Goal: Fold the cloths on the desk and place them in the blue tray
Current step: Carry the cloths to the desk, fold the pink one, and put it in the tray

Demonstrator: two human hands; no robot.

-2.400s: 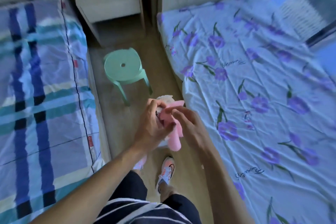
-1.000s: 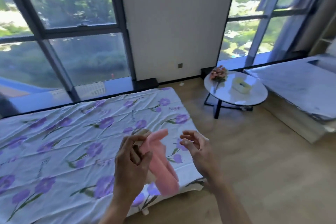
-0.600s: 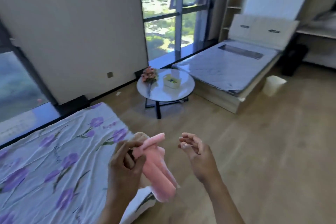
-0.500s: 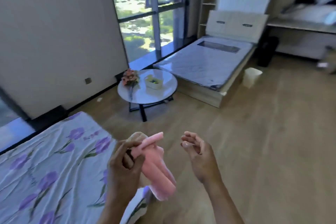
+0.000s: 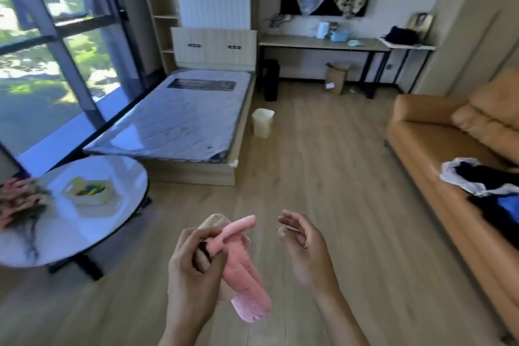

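Our left hand [image 5: 193,267] has its grip clamped on the pink cloth [image 5: 241,267], which hangs above the floor [image 5: 323,177]. Just right of the cloth, our right hand [image 5: 304,247] is empty, fingers loosely apart. The desk [image 5: 323,43] stands far beyond the cloth.

No text, label, brand or number can be read anywhere here.

Pink cloth [image 5: 243,267] pinched in my left hand [image 5: 193,270], my empty right hand [image 5: 304,250] just beside, lower centre of frame

Pink cloth [image 5: 244,270] hanging limp (beige cloth [image 5: 213,221] behind), crumpled.
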